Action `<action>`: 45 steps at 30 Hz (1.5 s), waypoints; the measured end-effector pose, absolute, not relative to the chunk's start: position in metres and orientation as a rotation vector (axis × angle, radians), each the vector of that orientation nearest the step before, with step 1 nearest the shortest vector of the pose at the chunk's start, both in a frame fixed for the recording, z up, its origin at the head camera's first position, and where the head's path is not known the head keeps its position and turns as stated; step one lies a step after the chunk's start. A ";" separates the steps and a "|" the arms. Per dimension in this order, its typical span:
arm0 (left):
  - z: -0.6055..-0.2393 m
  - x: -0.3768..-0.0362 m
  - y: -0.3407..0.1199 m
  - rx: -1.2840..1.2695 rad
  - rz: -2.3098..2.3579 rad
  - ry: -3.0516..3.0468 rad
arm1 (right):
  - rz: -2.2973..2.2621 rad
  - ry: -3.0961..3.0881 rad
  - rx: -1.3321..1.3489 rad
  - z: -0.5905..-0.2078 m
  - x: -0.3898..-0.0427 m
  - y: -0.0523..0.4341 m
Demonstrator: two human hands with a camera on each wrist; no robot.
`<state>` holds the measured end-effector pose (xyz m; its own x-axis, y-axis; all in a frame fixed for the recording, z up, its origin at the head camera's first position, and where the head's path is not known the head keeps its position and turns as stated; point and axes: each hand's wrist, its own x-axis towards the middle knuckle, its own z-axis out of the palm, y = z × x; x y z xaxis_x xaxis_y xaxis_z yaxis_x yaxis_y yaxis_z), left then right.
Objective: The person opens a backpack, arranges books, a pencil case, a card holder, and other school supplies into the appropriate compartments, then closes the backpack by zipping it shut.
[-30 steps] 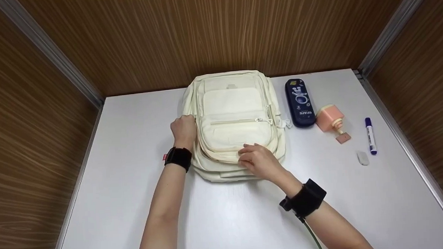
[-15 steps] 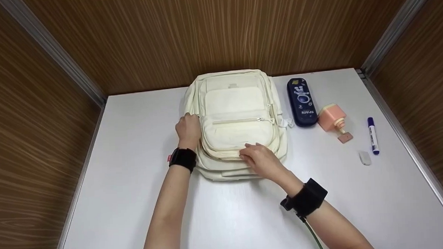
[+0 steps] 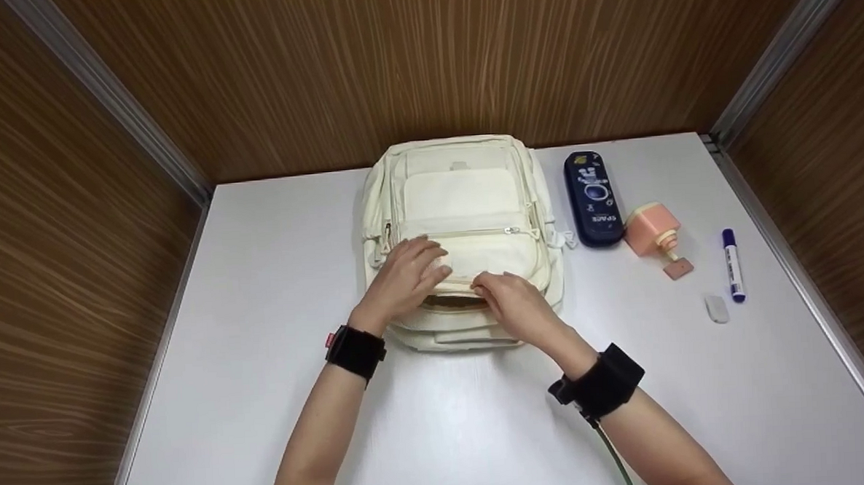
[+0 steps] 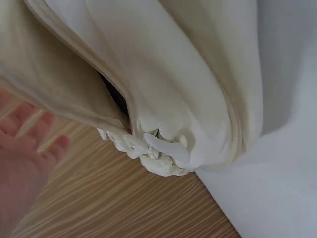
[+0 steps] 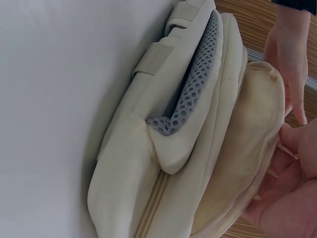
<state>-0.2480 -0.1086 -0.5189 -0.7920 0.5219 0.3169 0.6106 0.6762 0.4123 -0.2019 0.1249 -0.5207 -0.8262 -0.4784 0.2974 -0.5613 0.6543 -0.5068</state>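
A cream backpack lies flat on the white table, its front pocket unzipped along the near edge. My right hand pinches the rim of that pocket and lifts it, so a dark gap shows beneath. In the right wrist view the pocket's beige lining is exposed below the raised rim. Over the lower left of the pocket front hovers my left hand, its fingers loosely straight. The left wrist view shows that hand beside the pocket's zipper edge, with nothing in it.
Right of the backpack lie a navy pencil case, a pink and cream block-shaped object with a small flat end piece, a blue-capped marker and a whitish eraser-like piece. Wood-grain panels enclose the table's back and sides.
My left hand has let go at the backpack's left side and moved right, over the pocket front. My right hand has raised the pocket rim slightly, widening the gap.
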 end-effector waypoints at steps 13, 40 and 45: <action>-0.545 -0.235 -0.124 -1.066 -0.661 -2.560 | 0.894 -2.702 0.861 -0.514 -0.204 0.127; -0.529 -0.239 -0.126 -0.864 -0.575 -2.414 | 1.223 -2.499 0.812 -0.486 -0.217 0.164; -0.511 -0.243 -0.125 -0.799 -0.616 -2.415 | 1.191 -2.404 0.758 -0.483 -0.223 0.178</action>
